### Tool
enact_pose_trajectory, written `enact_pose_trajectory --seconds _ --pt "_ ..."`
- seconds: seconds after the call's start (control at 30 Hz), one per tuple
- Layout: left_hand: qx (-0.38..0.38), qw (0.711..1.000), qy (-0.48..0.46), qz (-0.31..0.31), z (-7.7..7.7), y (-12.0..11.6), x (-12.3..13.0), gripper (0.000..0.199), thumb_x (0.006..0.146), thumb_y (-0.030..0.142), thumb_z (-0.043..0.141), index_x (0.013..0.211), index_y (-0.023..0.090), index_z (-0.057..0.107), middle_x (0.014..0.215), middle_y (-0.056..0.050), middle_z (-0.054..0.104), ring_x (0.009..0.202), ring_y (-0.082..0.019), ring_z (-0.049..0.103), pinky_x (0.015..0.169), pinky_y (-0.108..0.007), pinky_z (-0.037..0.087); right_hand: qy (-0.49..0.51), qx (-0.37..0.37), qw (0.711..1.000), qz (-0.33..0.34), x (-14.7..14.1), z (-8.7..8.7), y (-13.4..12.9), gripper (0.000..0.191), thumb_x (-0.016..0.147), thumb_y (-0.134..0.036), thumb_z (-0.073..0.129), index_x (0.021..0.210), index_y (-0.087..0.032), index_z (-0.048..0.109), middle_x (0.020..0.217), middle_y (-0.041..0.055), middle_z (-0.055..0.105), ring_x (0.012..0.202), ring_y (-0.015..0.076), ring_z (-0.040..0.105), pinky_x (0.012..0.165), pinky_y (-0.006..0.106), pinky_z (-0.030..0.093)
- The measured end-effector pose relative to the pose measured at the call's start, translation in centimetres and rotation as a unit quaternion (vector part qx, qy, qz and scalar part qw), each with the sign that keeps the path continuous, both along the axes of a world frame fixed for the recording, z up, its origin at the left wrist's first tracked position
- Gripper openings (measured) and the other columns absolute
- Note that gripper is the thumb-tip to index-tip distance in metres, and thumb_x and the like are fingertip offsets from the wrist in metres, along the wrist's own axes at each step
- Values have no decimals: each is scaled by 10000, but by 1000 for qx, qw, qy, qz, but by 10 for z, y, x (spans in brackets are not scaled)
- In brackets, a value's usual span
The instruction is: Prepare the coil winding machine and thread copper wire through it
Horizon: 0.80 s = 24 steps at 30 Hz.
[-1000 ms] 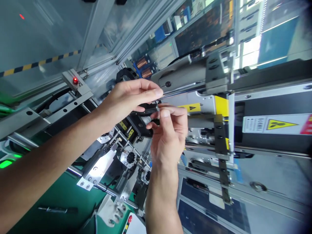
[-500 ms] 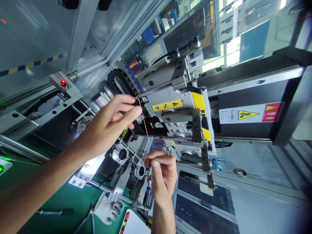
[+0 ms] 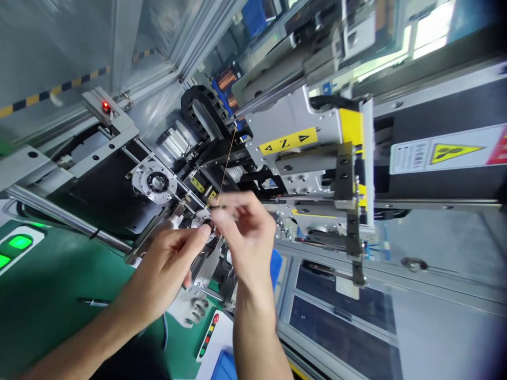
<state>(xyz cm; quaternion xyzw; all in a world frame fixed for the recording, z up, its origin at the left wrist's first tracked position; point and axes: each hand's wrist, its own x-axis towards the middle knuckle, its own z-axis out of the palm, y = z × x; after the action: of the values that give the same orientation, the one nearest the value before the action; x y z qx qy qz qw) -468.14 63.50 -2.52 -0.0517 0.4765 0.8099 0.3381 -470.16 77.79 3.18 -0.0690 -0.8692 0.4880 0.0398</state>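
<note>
A thin copper wire (image 3: 226, 169) runs down from the tip of the machine's wire-feeding rod (image 3: 253, 104). Its lower end meets the fingertips of my right hand (image 3: 247, 227), which is pinched on it and slightly smeared by motion. Just to the left, my left hand (image 3: 168, 269) has thumb and forefinger pressed together. What lies between those fingers is too small and hidden to name. Both hands are close together over the round fixtures, which they partly cover. One round metal fixture (image 3: 155, 181) shows fully, up and left of my left hand.
A machine head with a yellow Z label (image 3: 288, 141) stands to the right above my hands. A metal bar (image 3: 75, 221) crosses the left side. A grey-white glove (image 3: 190, 311) and a pen (image 3: 94, 302) lie on the green surface (image 3: 59, 285). Green-lit buttons (image 3: 19, 241) are at the left.
My left hand has come down from the rod tip to beside my right hand. My right hand has moved up and left onto the wire. The view has shifted.
</note>
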Motion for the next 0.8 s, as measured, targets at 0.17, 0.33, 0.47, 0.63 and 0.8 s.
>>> enact_pose_trajectory --seconds 0.17,0.33,0.47,0.63,0.8 --pt "-257 937 223 74 1 -33 -5 563 1022 449 638 578 191 407 615 -2 400 605 -133 328 575 -314 237 -19 26 999 -10 -36 -21 -11 267 941 -472 799 1062 -234 813 822 -8 756 626 103 557 572 258 499" --pt "-348 875 313 125 -13 -34 -38 519 952 367 719 550 222 426 701 -60 446 805 -226 494 614 -330 300 -4 65 996 -64 -16 -43 2 245 935 -464 802 1023 -236 828 907 11 791 667 112 574 599 266 505" --pt "-371 842 383 89 -26 -22 -51 390 942 303 700 599 245 523 800 -95 548 1038 -316 601 818 -428 474 -25 -3 999 -42 -8 -49 9 223 924 -441 811 1015 -237 817 843 -3 773 674 119 609 650 275 534" --pt "-470 758 451 30 -23 -18 -48 275 1003 340 643 746 246 619 966 -120 626 1192 -398 600 1036 -631 455 -1 48 997 -62 -16 -50 14 170 951 -392 764 1011 -238 806 793 -16 752 704 131 638 740 292 560" --pt "-473 760 445 34 -21 -9 -58 143 972 279 665 836 239 646 1107 -153 660 1309 -461 548 1125 -713 382 -68 147 987 -12 -20 -58 22 92 945 -296 734 948 -256 817 878 3 809 771 161 679 814 320 568"
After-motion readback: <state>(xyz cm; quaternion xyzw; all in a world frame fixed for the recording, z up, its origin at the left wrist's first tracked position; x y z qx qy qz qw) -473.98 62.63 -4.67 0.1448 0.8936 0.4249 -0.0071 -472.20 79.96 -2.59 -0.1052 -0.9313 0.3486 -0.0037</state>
